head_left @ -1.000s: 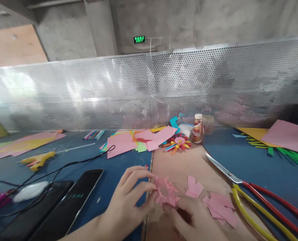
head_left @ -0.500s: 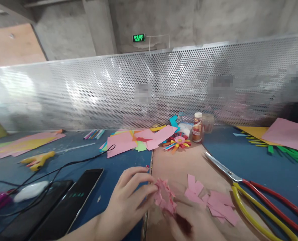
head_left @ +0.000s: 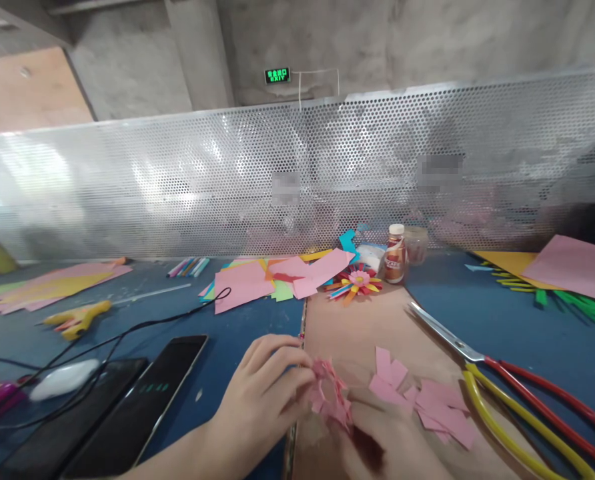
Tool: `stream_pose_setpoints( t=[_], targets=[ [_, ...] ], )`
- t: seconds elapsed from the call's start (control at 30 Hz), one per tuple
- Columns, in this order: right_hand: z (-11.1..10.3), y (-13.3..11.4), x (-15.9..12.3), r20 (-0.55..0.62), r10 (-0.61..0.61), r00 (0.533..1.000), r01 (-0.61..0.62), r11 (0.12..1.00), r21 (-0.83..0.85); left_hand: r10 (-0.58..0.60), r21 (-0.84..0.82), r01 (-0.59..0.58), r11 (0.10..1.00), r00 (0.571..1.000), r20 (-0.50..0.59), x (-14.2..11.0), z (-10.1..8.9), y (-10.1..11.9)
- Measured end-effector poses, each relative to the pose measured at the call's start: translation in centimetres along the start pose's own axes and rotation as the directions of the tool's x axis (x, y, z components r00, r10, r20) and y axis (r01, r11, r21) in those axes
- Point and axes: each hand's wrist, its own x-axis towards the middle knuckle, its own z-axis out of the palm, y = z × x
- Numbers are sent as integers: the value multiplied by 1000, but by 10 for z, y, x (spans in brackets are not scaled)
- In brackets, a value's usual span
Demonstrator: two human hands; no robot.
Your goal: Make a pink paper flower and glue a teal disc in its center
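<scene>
My left hand (head_left: 260,400) pinches the left side of a small pink folded-paper flower (head_left: 330,393), fingers curled round it. My right hand (head_left: 387,440) sits low at the bottom edge and holds the flower from below; its fingers are partly blurred. The flower is tilted up on edge over a brown cardboard sheet (head_left: 372,327). Loose pink paper scraps (head_left: 422,403) lie just right of the hands.
Large scissors with red and yellow handles (head_left: 507,393) lie to the right. Two dark phones (head_left: 127,407) and a black cable (head_left: 127,333) lie left. A multicoloured paper flower (head_left: 355,281), a small bottle (head_left: 395,255), paper sheets (head_left: 257,280) and a yellow glue gun (head_left: 75,319) sit further back.
The pink flower has been turned from lying flatter to standing more on edge between both hands. My left hand has shifted slightly lower and its fingers have closed tighter.
</scene>
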Motion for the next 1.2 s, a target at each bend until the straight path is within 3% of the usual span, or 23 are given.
stream_pose_setpoints(
  t=[0.53, 0.8, 1.2],
  targets=[
    [-8, -8, 4, 95, 79, 992, -79, 997, -2, 17, 36, -16, 999, 1000, -23, 4, 1, 5],
    [-9, -11, 5, 79, 160, 984, -158, 987, -26, 0, 15, 0, 1000, 999, -49, 2, 2, 8],
    [-10, -13, 7, 63, 282, 957, -286, 955, 76, -52, 23, 54, 998, 996, -74, -4, 9, 8]
  ],
)
